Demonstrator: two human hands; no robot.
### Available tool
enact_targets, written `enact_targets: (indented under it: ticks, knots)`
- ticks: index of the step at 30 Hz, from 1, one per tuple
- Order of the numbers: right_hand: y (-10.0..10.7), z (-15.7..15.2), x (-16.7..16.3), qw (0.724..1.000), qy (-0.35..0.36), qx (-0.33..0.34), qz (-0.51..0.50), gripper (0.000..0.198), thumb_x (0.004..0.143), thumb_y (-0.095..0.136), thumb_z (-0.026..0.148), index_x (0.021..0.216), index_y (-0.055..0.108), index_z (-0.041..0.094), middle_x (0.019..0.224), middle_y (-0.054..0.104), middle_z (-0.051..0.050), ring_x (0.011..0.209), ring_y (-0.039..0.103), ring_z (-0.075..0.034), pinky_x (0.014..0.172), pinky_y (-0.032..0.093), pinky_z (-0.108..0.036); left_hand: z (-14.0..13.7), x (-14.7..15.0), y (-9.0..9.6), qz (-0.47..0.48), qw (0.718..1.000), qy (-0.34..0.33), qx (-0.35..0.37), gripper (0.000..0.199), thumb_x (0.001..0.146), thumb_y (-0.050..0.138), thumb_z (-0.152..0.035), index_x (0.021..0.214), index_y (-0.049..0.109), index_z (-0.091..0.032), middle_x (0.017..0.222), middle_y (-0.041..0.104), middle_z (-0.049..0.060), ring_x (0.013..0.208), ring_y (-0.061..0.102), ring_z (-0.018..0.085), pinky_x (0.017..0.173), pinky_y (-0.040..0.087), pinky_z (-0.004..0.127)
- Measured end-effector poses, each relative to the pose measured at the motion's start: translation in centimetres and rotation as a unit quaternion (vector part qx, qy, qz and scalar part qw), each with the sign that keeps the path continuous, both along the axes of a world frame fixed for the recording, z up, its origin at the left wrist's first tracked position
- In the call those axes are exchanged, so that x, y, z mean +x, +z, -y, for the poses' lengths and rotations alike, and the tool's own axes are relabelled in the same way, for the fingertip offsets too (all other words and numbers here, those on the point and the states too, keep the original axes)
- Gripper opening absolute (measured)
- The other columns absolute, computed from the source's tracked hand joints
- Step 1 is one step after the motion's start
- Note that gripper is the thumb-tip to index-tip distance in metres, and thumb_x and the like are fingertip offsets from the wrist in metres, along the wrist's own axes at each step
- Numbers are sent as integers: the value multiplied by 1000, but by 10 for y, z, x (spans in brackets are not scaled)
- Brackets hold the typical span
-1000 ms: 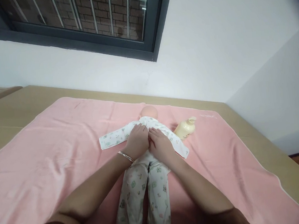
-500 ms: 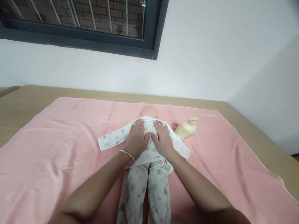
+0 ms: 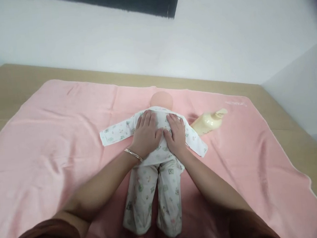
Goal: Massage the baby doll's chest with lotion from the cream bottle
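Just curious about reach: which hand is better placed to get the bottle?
Probably the right hand: it rests on the shirt, beside the sleeve nearest the bottle; the left hand lies farther away.

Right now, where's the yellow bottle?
In the head view, the bottle is on the pink cloth, right of the right hand, beside a patterned sleeve.

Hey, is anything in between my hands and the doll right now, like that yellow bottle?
Nothing visible is. Your left hand and right hand both rest directly on the clothed torso of the doll. The pale yellow bottle is off to the right, beside a sleeve.
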State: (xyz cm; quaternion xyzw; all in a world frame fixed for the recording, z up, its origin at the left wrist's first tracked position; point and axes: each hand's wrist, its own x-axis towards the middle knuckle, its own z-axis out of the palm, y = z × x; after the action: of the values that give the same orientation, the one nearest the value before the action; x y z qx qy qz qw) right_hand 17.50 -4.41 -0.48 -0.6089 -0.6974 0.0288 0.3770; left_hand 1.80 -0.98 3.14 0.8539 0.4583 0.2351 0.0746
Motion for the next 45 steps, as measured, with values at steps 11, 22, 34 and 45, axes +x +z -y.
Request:
enact_targets:
  ticks: [11,22,34,45]
  knots:
    - [-7,-5,-1,999,-11,36,2,50,98,33,40,143,40,19,146,47,-12,140,36,-24,116,18,-53,-2,6,-2,-13,1000,14,6,62,92,41,-35,144,33,-2,154,32,23,146,24,32,119,20,48]
    - [3,-10,-2,999,-11,15,39,48,98,35,36,142,42,17,147,46,-12,140,34,-25,117,19,-51,-13,5,-3,-46,999,5,22,60,95,37,-35,142,34,2,152,33,26,144,26,35,117,21,49]
    - [14,88,14,988,39,69,130,29,82,56,19,110,65,19,103,62,-10,99,55,-26,86,46,-41,72,-36,23,-118,980,-96,128,36,84,58,-51,92,56,-16,95,57,13,91,53,31,78,42,43]
    - [18,123,-11,988,97,52,110,20,97,41,19,91,60,19,87,61,-6,83,54,-20,75,43,-32,89,-79,-2,-95,984,-148,38,22,93,34,-14,81,52,-19,82,62,6,77,56,21,69,39,33]
